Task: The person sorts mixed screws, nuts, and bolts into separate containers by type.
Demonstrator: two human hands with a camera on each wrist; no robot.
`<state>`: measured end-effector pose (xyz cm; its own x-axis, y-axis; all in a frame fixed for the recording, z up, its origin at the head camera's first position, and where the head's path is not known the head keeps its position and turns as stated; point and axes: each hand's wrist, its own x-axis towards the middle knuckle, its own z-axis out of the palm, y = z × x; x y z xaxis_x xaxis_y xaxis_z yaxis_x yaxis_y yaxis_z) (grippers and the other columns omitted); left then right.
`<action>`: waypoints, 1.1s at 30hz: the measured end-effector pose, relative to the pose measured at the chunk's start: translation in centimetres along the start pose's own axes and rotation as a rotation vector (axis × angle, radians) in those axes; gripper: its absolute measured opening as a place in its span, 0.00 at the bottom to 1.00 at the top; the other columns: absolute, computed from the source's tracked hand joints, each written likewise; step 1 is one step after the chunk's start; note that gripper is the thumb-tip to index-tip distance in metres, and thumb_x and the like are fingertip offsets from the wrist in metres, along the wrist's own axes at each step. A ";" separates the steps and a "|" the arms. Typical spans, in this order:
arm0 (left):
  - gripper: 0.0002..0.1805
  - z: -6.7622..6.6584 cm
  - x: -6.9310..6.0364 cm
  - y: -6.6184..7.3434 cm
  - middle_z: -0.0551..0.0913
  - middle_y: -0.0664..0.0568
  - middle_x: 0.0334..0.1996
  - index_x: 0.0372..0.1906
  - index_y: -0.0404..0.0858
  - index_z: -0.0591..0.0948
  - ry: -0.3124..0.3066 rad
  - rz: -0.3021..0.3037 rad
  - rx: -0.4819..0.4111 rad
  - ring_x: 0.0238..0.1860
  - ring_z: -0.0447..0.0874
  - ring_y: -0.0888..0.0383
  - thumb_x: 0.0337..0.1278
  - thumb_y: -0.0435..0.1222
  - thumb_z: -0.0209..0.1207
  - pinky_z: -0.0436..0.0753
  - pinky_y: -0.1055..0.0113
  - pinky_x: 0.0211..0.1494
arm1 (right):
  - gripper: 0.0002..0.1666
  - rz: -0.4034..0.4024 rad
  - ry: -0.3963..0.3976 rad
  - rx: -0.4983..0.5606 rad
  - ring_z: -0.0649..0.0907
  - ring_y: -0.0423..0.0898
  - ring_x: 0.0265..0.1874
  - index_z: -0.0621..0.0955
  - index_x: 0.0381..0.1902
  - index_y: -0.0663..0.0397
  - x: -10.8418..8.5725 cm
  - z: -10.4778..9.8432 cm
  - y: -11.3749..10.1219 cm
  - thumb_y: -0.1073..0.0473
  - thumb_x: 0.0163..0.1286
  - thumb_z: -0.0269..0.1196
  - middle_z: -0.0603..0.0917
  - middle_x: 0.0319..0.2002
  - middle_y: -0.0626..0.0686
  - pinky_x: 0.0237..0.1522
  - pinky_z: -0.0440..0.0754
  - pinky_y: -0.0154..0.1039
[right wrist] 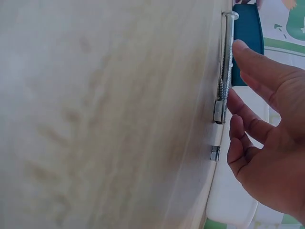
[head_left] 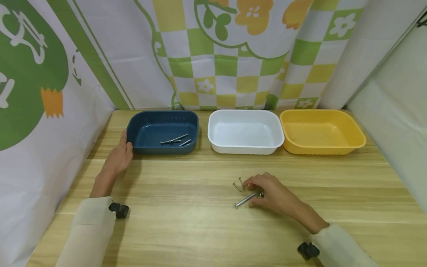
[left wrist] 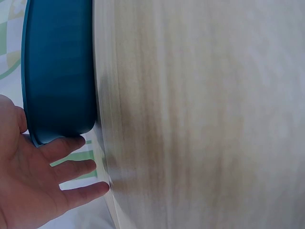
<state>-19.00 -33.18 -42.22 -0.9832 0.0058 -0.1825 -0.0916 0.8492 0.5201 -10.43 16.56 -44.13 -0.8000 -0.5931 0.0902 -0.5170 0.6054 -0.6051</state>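
Observation:
My left hand (head_left: 117, 158) touches the left end of a dark blue tray (head_left: 163, 151). In the left wrist view its fingers (left wrist: 80, 194) are extended and spread, the nearest against the tray's end. Several metal bolts (head_left: 175, 139) lie inside that tray. My right hand (head_left: 271, 194) is over the table beside a long silver bolt (head_left: 246, 199), thumb and fingers apart around it. The right wrist view shows a hex nut (right wrist: 219, 112) at the bolt's lower end and another nut (right wrist: 215, 153) beyond it. Two thin screws (head_left: 237, 187) lie near the fingertips.
A white tray (head_left: 245, 150) stands right of the blue one, with a small gap between. A yellow tray (head_left: 323, 151) sits against the white tray's right side. Behind the wooden table (head_left: 173, 226) hangs a patterned curtain (head_left: 227, 66); pale cloth borders both sides.

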 end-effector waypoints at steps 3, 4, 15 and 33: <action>0.35 0.0 0.0 -0.1 0.51 0.19 0.70 0.77 0.39 0.25 -0.003 -0.001 -0.003 0.65 0.56 0.19 0.77 0.49 0.20 0.58 0.32 0.66 | 0.24 -0.015 -0.014 -0.020 0.76 0.43 0.38 0.85 0.48 0.47 0.2 0.1 -0.1 0.58 0.52 0.79 0.83 0.36 0.40 0.44 0.71 0.43; 0.35 0.0 0.1 -0.1 0.51 0.20 0.71 0.77 0.40 0.25 -0.003 0.000 -0.005 0.65 0.56 0.19 0.77 0.49 0.20 0.58 0.32 0.66 | 0.23 -0.020 -0.022 -0.026 0.76 0.43 0.38 0.86 0.47 0.46 0.3 0.1 -0.1 0.58 0.52 0.79 0.82 0.35 0.39 0.44 0.70 0.43; 0.35 0.1 0.0 -0.2 0.51 0.20 0.71 0.78 0.40 0.26 0.007 0.000 -0.011 0.66 0.54 0.19 0.77 0.49 0.20 0.57 0.32 0.67 | 0.12 -0.037 -0.088 -0.019 0.75 0.40 0.35 0.89 0.34 0.40 1.3 -0.1 -0.2 0.63 0.53 0.78 0.82 0.32 0.36 0.43 0.68 0.45; 0.35 0.1 -0.1 -0.1 0.49 0.21 0.72 0.78 0.40 0.25 0.000 -0.001 -0.017 0.66 0.53 0.19 0.78 0.49 0.20 0.56 0.32 0.67 | 0.09 -0.064 -0.068 0.071 0.80 0.43 0.33 0.90 0.34 0.48 2.4 -0.5 -0.8 0.67 0.57 0.75 0.81 0.33 0.41 0.35 0.78 0.39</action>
<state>-18.89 -33.21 -42.28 -0.9832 0.0049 -0.1827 -0.0950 0.8400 0.5342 -12.09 14.93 -43.04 -0.7420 -0.6659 0.0778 -0.5420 0.5274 -0.6542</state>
